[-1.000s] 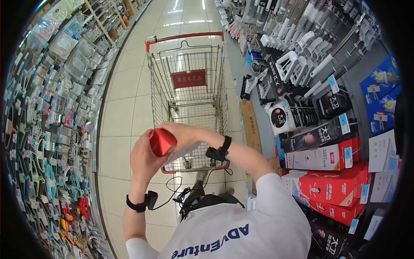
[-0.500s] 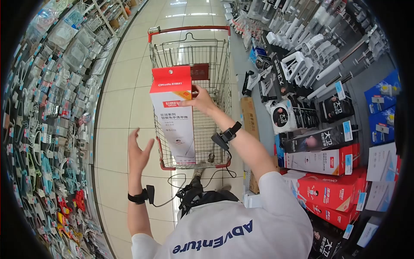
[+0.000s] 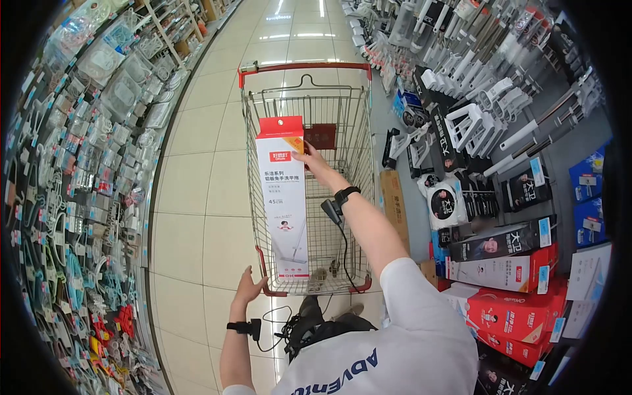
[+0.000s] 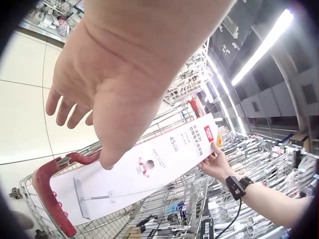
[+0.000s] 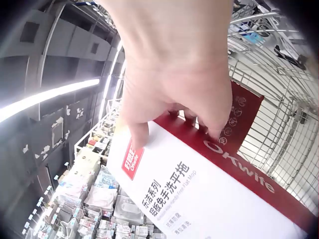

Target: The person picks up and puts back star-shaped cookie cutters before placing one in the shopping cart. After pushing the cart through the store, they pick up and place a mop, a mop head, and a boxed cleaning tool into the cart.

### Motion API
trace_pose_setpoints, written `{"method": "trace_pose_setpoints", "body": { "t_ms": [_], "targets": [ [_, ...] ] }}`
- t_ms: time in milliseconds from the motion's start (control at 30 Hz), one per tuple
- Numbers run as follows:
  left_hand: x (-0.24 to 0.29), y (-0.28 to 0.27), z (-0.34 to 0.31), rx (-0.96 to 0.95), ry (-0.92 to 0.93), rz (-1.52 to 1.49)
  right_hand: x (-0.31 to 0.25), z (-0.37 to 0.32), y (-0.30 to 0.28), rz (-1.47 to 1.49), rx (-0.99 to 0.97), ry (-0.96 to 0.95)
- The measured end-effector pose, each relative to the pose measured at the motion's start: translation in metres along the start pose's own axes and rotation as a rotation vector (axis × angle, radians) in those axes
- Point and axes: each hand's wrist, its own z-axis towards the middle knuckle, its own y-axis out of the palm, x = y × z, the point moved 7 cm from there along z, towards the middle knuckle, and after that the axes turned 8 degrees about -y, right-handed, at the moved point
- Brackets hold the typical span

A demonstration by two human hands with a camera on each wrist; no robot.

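A long white box with a red top is in the shopping cart's area, lengthwise over the wire basket. The right hand grips its upper right edge, thumb on the printed front; in the right wrist view the right hand has its other fingers on the red side. The left hand is apart from the box, beside the cart's red near corner, fingers extended and holding nothing. In the left wrist view the left hand hangs in front of the box, hiding part of it.
The wire cart stands in a tiled aisle. Packed hanging goods line the left side. On the right are a shelf with red boxes, black packages and white-handled tools. A cable hangs from the right wrist.
The box, first seen end-on between both hands, was turned to show its front and now lies straighter over the cart. The left hand let go and moved down towards the body.
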Motion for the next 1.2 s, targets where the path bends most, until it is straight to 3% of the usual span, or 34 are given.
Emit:
{"method": "trace_pose_setpoints", "body": {
  "t_ms": [67, 133, 200, 233, 267, 367, 467, 533, 600, 667, 767, 833, 867, 900, 933, 1000, 1067, 1133, 1200],
  "targets": [
    [-0.003, 0.005, 0.0, -0.054, -0.051, -0.017, 0.017, 0.005, 0.001, -0.028, -0.061, -0.077],
    [-0.004, 0.009, 0.005, -0.073, -0.044, -0.006, 0.013, -0.016, 0.007, -0.014, -0.137, -0.028],
    [0.001, 0.012, 0.006, -0.06, -0.002, 0.053, 0.021, -0.048, 0.016, -0.111, -0.315, 0.125],
    [0.004, 0.013, 0.01, -0.056, 0.014, 0.097, 0.035, -0.057, 0.007, -0.321, -0.249, 0.212],
    [0.008, 0.015, 0.014, -0.065, 0.024, 0.104, 0.04, -0.067, 0.003, -0.32, -0.234, 0.212],
    [0.025, 0.016, 0.018, -0.072, 0.058, 0.134, 0.045, -0.101, 0.005, -0.354, -0.441, 0.152],
    [0.023, 0.022, 0.024, 0.065, 0.021, 0.297, 0.042, -0.134, -0.012, -0.349, -0.457, 0.15],
    [0.028, 0.03, 0.02, 0.01, -0.031, 0.312, 0.018, -0.168, -0.03, -0.373, -0.378, 0.104],
    [0.043, 0.026, 0.012, 0.258, -0.067, 0.519, -0.012, -0.205, -0.051, -0.405, -0.282, 0.054],
    [0.06, 0.025, 0.006, 0.296, -0.021, 0.566, -0.033, -0.255, -0.081, -0.365, -0.214, 0.017],
    [0.095, 0.041, 0.004, 0.319, 0.15, 0.683, -0.038, -0.34, -0.143, -0.322, 0.021, -0.036],
    [0.108, 0.072, 0.019, 0.059, 0.313, 0.52, -0.044, -0.418, -0.188, -0.357, 0.226, -0.076],
    [0.103, 0.104, 0.041, -0.159, 0.534, 0.344, -0.048, -0.461, -0.201, -0.331, 0.342, -0.056],
    [0.112, 0.136, 0.031, -0.392, 0.403, 0.178, -0.048, -0.505, -0.217, -0.299, 0.439, -0.047],
    [0.148, 0.154, -0.019, -0.556, 0.332, 0.09, -0.047, -0.549, -0.229, -0.302, 0.512, -0.052],
    [0.193, 0.196, -0.08, -0.789, 0.448, 0.081, -0.035, -0.648, -0.26, -0.382, 0.811, -0.005],
    [0.225, 0.248, -0.109, -0.958, 0.744, 0.203, -0.024, -0.745, -0.279, -0.426, 1.061, -0.08],
    [0.291, 0.281, -0.186, -0.984, 0.842, 0.387, -0.031, -0.836, -0.277, -0.44, 1.442, -0.195],
    [0.355, 0.316, -0.262, -0.958, 1.21, 0.442, -0.043, -0.893, -0.279, -0.5, 1.631, -0.289]
  ]
}}
